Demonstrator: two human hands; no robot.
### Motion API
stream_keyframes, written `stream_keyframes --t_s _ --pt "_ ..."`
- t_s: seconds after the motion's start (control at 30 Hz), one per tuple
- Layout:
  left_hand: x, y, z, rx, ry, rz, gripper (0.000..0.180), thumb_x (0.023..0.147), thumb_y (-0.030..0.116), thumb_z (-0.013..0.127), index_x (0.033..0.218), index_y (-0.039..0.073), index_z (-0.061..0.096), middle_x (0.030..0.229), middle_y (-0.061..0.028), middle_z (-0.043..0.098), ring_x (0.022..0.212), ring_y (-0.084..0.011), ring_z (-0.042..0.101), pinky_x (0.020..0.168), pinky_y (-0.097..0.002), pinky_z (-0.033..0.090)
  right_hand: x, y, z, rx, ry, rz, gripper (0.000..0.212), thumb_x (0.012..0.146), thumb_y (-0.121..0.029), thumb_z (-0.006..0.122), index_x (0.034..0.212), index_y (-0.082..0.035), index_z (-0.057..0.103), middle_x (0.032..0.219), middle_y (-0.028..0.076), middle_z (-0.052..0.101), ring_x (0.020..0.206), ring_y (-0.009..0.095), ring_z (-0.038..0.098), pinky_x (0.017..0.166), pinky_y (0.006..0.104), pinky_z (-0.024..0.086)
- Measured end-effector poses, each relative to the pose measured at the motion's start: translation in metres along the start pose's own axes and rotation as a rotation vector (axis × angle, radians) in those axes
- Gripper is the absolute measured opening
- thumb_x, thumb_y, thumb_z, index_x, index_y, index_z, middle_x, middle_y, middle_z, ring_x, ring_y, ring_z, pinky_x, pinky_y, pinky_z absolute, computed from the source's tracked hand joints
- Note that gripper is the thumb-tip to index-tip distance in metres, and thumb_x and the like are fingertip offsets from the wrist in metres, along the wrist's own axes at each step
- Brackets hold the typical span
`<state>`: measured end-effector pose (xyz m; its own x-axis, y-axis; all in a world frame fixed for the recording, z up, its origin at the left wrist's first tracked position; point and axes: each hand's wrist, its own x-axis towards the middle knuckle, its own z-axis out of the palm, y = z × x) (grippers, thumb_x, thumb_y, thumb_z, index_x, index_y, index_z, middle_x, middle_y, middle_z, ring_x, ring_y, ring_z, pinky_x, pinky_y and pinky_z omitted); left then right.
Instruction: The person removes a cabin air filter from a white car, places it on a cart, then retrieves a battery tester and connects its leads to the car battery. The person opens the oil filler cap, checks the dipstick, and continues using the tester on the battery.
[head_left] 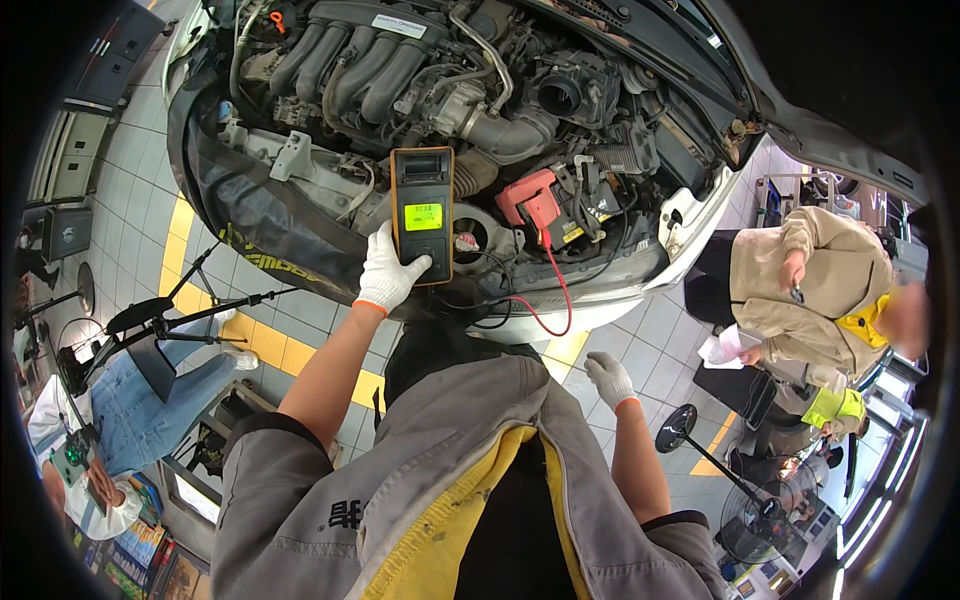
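Observation:
My left hand (386,270), in a white glove with an orange cuff, grips a black and orange handheld tester (422,213) with a lit green screen, held upright over the open engine bay (440,90). Red and black leads (548,295) run from it toward the car battery (560,210), where a red clamp (530,203) sits on a terminal. My right hand (610,378), also gloved, hangs free at my side with fingers loosely curled, holding nothing.
The white car's front edge (600,305) is right before me. A person in a beige jacket (820,290) stands at right holding papers. Another person in jeans (140,400) is at left beside a tripod (165,315). Floor fans (760,515) stand at lower right.

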<state>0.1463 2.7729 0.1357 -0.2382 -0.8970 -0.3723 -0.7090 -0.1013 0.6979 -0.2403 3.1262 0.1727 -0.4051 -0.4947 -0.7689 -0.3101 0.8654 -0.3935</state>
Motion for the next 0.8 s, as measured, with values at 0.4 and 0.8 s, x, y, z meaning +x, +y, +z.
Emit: stream_keyframes --t_s 0.4,0.8 --pt "0.0 -0.01 0.007 0.095 0.062 0.11 0.096 0.084 0.03 0.091 0.157 0.001 0.035 0.14 -0.024 0.054 0.127 -0.045 0.06 0.106 -0.05 0.052 -0.011 -0.028 0.001 -0.21 0.023 -0.029 0.05 0.104 -0.041 0.058 0.137 -0.004 0.067 0.13 0.021 0.073 0.122 0.037 0.069 0.104 0.0426 0.053" --pt "0.0 -0.007 0.007 0.15 0.027 0.048 0.095 0.088 0.034 0.088 0.159 0.002 0.033 0.147 -0.0218 0.052 0.13 -0.043 0.061 0.107 -0.049 0.053 -0.041 -0.02 0.002 0.109 -0.005 0.208 0.051 0.104 -0.035 0.061 0.142 -0.002 0.064 0.131 0.018 0.072 0.118 0.025 0.07 0.104 0.0373 0.053"
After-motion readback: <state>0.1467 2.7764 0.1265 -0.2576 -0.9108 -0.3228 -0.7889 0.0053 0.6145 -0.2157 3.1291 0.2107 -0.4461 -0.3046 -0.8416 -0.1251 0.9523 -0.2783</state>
